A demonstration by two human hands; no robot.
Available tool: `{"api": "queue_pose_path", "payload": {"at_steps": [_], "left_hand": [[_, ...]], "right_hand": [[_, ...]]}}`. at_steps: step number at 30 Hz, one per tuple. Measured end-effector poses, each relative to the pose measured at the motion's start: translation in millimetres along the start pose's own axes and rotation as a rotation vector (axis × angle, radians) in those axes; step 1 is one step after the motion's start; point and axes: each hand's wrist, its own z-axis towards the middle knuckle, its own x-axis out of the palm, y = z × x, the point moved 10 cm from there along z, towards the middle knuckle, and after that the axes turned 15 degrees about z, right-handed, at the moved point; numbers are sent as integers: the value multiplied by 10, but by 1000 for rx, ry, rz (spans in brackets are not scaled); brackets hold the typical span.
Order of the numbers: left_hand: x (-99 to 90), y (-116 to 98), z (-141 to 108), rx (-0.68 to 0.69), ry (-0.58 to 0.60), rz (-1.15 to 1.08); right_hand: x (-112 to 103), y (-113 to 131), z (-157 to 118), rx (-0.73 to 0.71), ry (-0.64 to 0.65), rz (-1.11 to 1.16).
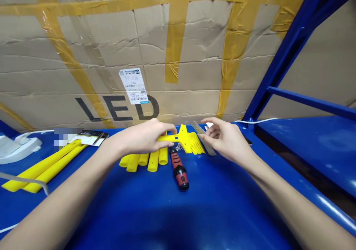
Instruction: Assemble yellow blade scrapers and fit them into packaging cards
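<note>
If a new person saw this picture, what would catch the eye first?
Probably the black LED lettering on the cardboard box at the back. Next, the bright yellow T-shaped piece in the left hand, near the middle. Then the red-and-black tool lying on the blue surface, right of yellow tubes.

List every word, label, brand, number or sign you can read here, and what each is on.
"LED": black print on the cardboard box.
White label on the box: barcodes visible, print too small to read.
Black-and-white cards: too small and blurred.
Red-and-black handle: mark unreadable.
</note>
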Motion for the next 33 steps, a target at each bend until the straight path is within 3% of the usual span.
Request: {"api": "queue_pose_path", "payload": {"at_steps": [7, 16, 20, 25, 33], "left_hand": [[-24, 61, -29, 8, -11, 7], [-53, 103, -58, -20, 10, 27], [-25, 85, -55, -7, 28, -3], [-15, 85, -55, 1, 25, -7], [33, 107, -90, -14, 95, -43]], "right_hand": [[114, -309, -19, 302, -7, 546], [229, -388, -42, 378, -25, 797], [265, -297, -47, 349, -6, 849], [213, -336, -50, 353, -121, 979], [454, -433, -135, 562, 76, 1075]]}}
